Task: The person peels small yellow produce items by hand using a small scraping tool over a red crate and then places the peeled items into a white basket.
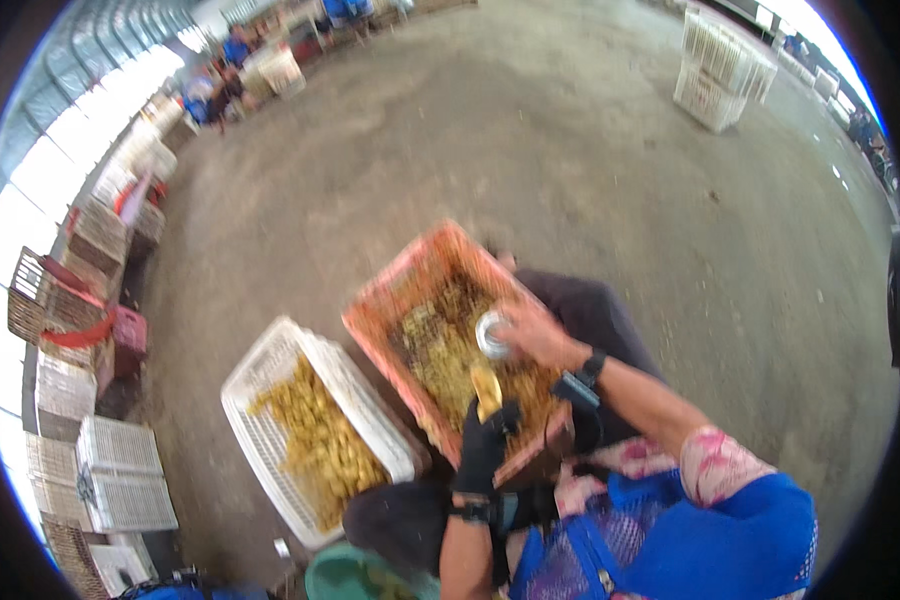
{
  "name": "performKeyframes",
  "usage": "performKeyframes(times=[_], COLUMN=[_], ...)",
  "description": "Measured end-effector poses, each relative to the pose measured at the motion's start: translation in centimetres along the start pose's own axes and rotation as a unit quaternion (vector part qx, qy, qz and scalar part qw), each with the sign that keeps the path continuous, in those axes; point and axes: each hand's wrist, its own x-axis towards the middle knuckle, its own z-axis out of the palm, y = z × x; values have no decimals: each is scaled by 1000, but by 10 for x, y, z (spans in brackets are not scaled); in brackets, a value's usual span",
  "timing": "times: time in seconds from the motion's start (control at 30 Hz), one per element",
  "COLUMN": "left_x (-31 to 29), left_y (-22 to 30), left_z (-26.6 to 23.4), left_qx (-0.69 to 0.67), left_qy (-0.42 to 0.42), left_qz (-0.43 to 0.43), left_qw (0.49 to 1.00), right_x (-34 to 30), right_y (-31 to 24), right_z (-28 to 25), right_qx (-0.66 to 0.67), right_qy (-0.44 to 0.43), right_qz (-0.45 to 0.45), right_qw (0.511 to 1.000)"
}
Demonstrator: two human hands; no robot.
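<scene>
My left hand [488, 441], in a black glove, grips a pale yellow oblong piece [486, 390], perhaps a root; its exact kind is unclear. It stands upright over the near part of an orange crate [390, 350]. Just beyond it, my bare right hand [533, 333] is closed round a round silvery, can-like object [491, 335], blurred. The two held things are close but apart. Yellowish scraps and darker bits [443, 340] cover the bottom of the orange crate. To its left stands a white slatted crate [257, 400] with many knobbly yellow pieces [320, 435].
A green tub [335, 575] sits by my left leg at the lower edge. Stacked white crates [125, 470] and other baskets line the left wall. Two stacked white crates [715, 75] stand on the concrete floor at far right. People in blue [205, 95] sit at far left.
</scene>
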Motion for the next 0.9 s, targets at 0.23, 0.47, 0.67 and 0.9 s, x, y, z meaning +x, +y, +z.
performKeyframes(times=[0.23, 0.47, 0.67, 0.9], left_x=[0, -6, 3, 10], left_y=[23, 16, 20, 0], left_z=[-26, -57, -64, -79], left_qx=[-14, -16, 81, 111], left_qy=[23, 56, 97, 118], left_qz=[6, -36, -53, -56], left_qw=[1000, 998, 991, 985], right_x=[-2, 4, 35, 39], right_y=[11, 43, 91, 102], right_z=[48, 100, 90, 89], right_qx=[-20, -231, -365, -332], right_qy=[1, -21, -26, 24], right_qz=[-61, -220, -238, -260], right_qw=[998, 948, 900, 906])
